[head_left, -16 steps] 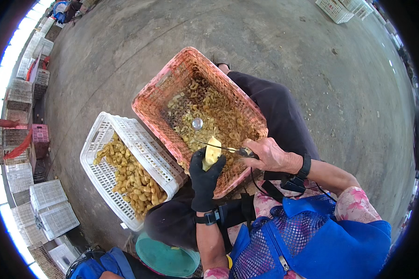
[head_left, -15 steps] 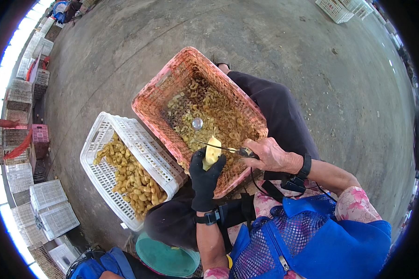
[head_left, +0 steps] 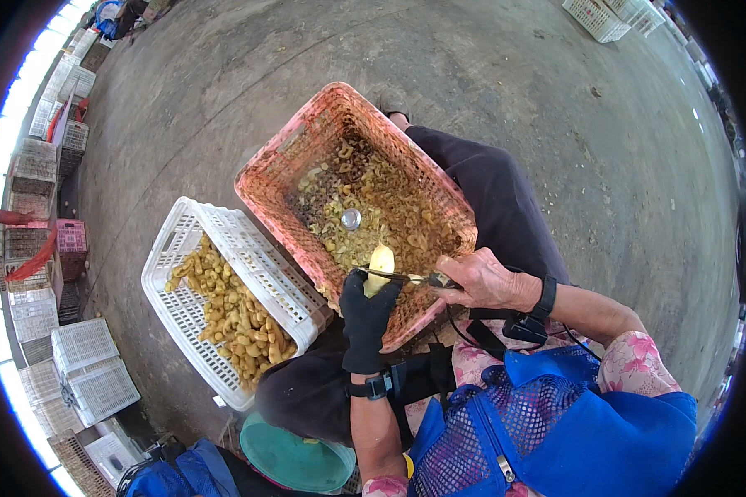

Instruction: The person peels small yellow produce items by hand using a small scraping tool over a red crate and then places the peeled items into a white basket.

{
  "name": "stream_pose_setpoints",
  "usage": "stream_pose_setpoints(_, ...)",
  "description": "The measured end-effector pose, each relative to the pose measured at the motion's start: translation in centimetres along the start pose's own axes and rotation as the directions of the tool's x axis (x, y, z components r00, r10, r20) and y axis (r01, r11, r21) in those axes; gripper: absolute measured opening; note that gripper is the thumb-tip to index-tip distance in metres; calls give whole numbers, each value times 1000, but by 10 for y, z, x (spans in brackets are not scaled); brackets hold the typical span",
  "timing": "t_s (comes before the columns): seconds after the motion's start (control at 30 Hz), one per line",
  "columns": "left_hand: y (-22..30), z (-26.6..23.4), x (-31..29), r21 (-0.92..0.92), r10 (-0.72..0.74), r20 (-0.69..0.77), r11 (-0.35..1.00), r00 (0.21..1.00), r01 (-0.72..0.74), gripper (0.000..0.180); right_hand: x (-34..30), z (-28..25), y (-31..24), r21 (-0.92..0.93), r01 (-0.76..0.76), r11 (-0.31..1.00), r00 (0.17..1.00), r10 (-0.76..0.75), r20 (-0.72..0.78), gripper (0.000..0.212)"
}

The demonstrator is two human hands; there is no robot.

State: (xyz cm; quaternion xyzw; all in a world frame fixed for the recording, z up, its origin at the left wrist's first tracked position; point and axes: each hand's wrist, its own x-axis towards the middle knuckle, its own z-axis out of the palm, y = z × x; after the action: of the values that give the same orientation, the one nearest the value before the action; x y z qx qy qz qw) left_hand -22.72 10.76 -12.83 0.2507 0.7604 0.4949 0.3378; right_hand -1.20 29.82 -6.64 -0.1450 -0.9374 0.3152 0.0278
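Note:
My left hand [head_left: 368, 317], in a black glove, is closed around a pale yellow, peeled-looking root or stem vegetable [head_left: 380, 263], which points up and tapers at the top. In my bare right hand [head_left: 482, 282] is the handle of a thin-bladed knife [head_left: 406, 277]. Its blade lies across the vegetable, near the gloved fingertips. Both hands are over the near side of a pink plastic crate [head_left: 283, 222]. Yellow-brown peelings and scraps [head_left: 389, 199] cover much of the crate's bottom. A small round shiny object [head_left: 351, 219] lies among them.
To the left, a white crate [head_left: 192, 338] holds many knobby yellow-brown vegetables [head_left: 249, 323]. A green basin [head_left: 298, 454] stands beside my left leg. Stacked crates [head_left: 95, 369] line the far left, and a blue bag-like item [head_left: 182, 472] shows at the lower left.
The knife blade has moved lower on the vegetable, toward my gloved fingers, and my right hand has shifted slightly. The vegetable stays in my left hand.

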Motion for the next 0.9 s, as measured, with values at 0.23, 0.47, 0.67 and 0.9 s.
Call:
stream_pose_setpoints(0.23,-5,-3,0,-68,-52,6,996,999,53,36,3,16,3,-60,33,998,999,-32,4,38)
stream_pose_setpoints(0.47,-10,-9,3,-95,-47,10,994,999,48,34,19,36,-3,-202,8,979,999,-15,-32,30)
stream_pose_setpoints(0.67,4,-2,-1,-240,-212,56,945,976,220,38,25,28,17,21,-251,968,953,251,-166,42)
stream_pose_setpoints(0.9,2,0,1,-15,220,-84,975,972,-222,46,13,14,10,208,-185,960,972,211,-108,43)
